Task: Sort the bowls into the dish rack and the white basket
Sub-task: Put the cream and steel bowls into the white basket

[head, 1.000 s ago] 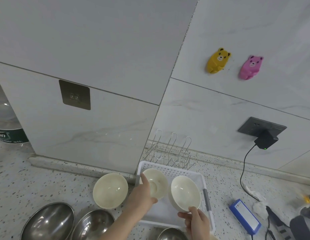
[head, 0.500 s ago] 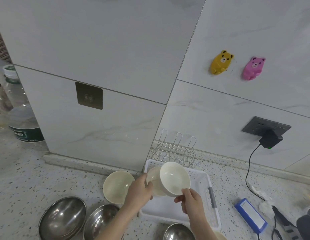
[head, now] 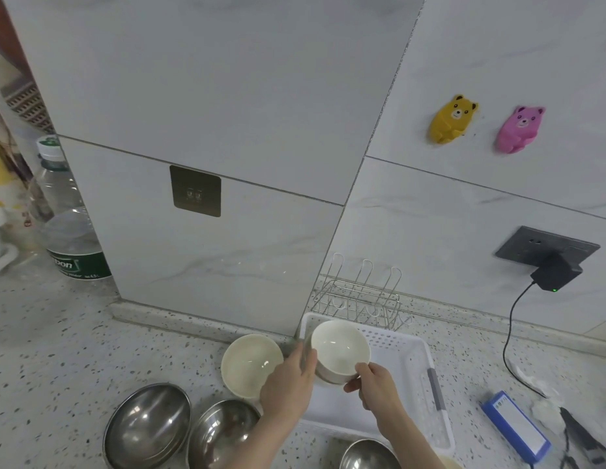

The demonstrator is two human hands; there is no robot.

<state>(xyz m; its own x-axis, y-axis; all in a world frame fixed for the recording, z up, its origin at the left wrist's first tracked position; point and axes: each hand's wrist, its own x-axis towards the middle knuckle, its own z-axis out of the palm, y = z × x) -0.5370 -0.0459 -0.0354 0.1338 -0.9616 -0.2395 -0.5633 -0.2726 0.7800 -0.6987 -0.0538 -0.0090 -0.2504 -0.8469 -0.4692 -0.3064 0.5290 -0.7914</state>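
Two hands (head: 332, 384) hold white bowls (head: 339, 350) over the white basket (head: 410, 370).

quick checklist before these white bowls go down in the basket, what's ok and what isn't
1. Grip: left hand and right hand both hold the nested white bowls at the rim: ok.
2. Bowls over the basket: ok.
3. Bare floor in the basket below the bowls: ok.
4. Whether the bowls already touch the basket floor: cannot tell.
5. Third white bowl on the counter, outside the basket: not ok.
6. Dish rack holds no bowls, steel bowls on the counter: not ok.
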